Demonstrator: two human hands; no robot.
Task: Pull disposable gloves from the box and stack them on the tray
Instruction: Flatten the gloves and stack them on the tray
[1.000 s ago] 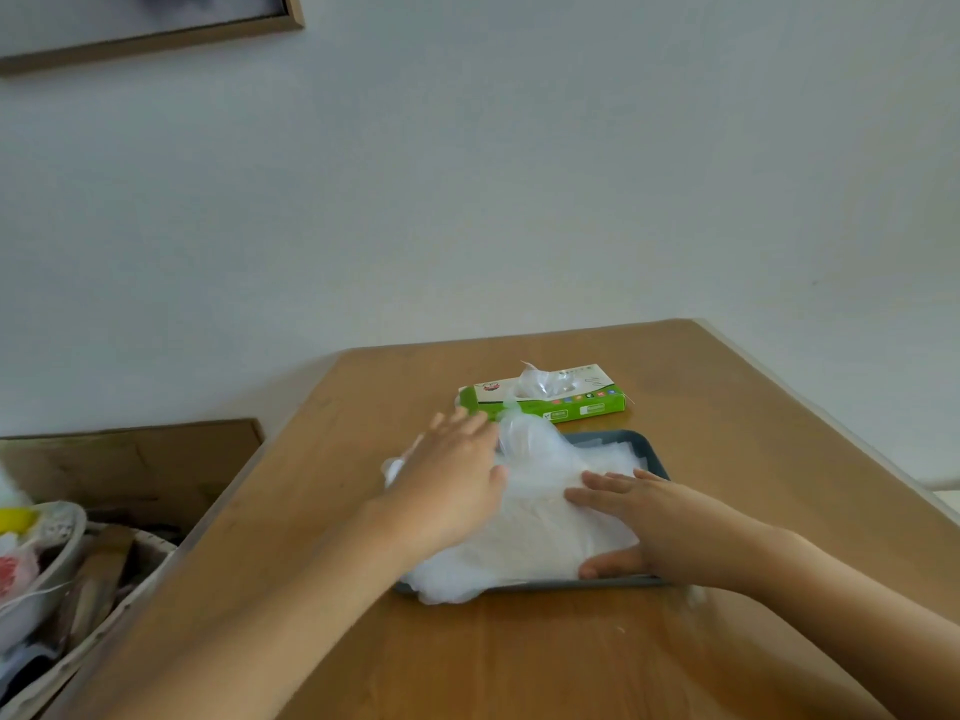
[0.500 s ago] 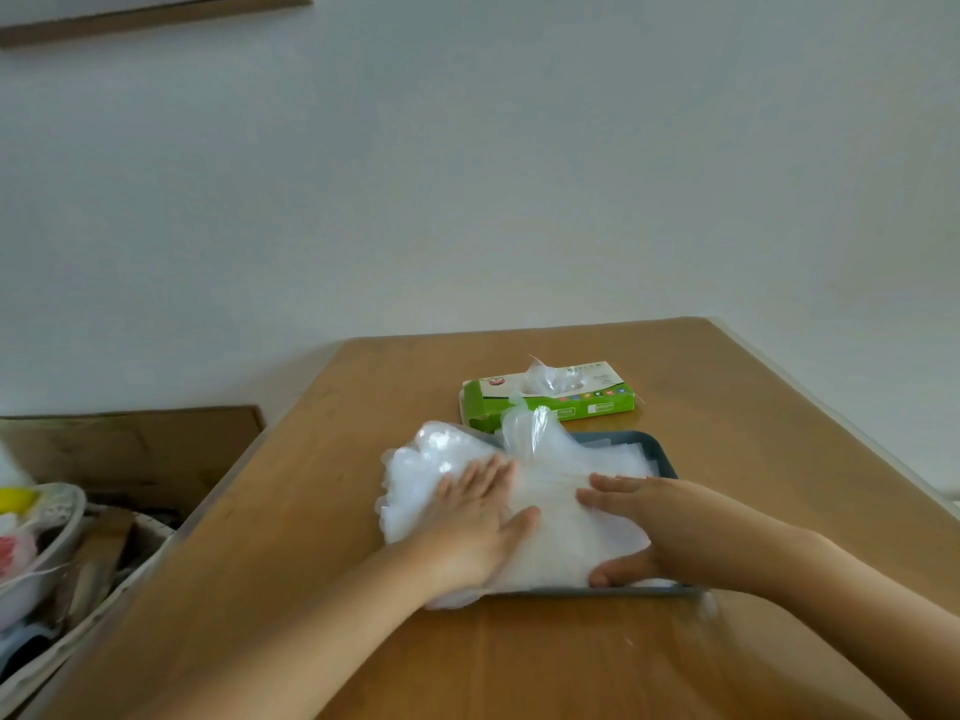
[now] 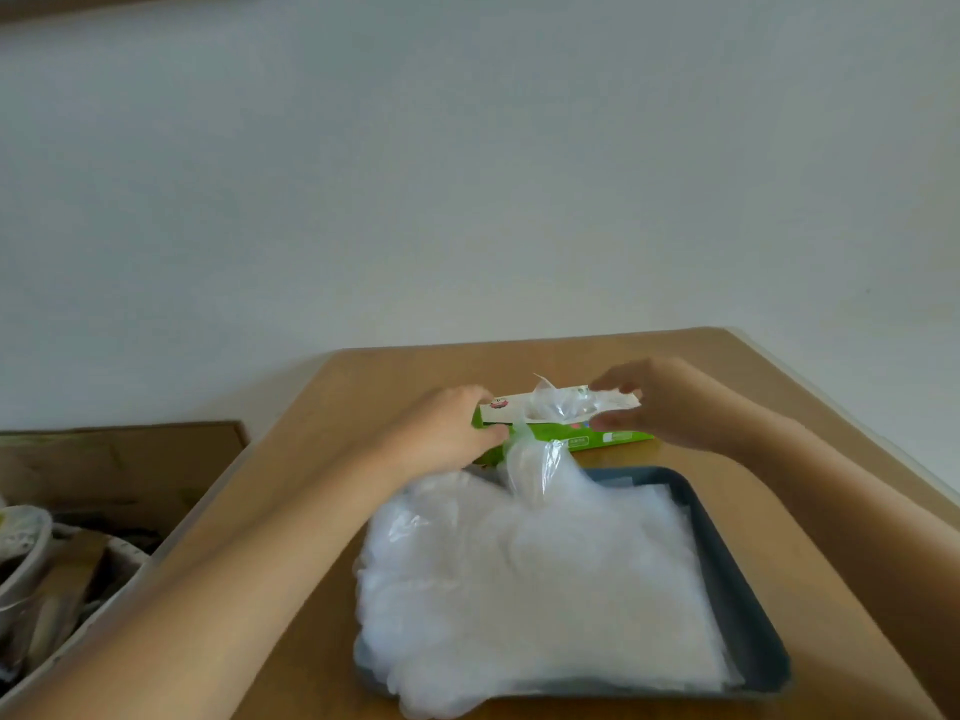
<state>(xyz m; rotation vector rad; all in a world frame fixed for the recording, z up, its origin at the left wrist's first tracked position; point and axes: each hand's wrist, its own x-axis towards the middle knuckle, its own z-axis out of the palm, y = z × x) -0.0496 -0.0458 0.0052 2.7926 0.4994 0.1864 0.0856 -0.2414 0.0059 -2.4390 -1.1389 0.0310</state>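
Head view of a wooden table point(image 3: 467, 366) set against a pale wall point(image 3: 467, 174). A dark grey tray point(image 3: 737, 589) lies near the table's near edge and carries a thick stack of clear disposable gloves point(image 3: 530, 589); the stack covers most of the tray floor and spills over the tray's left rim. At the far edge of the stack one loose glove point(image 3: 535, 470) stands crumpled and upright, reaching up in front of the glove box point(image 3: 613, 438).

The green and white glove box lies just beyond the tray's far rim, its long side parallel to that rim. A tuft of glove film point(image 3: 556, 405) protrudes from the slot in its top.

The left hand point(image 3: 441, 433) grips the left end of the box, fingers curled over it and thumb on the near side. The right hand point(image 3: 670, 407) is curled round the right part of the box, fingers above and thumb below, tips close to the tuft; motion blur hides whether they touch it.

Beyond the table's left edge lie a flattened cardboard box point(image 3: 130, 459) and a bin of mixed clutter point(image 3: 21, 553).
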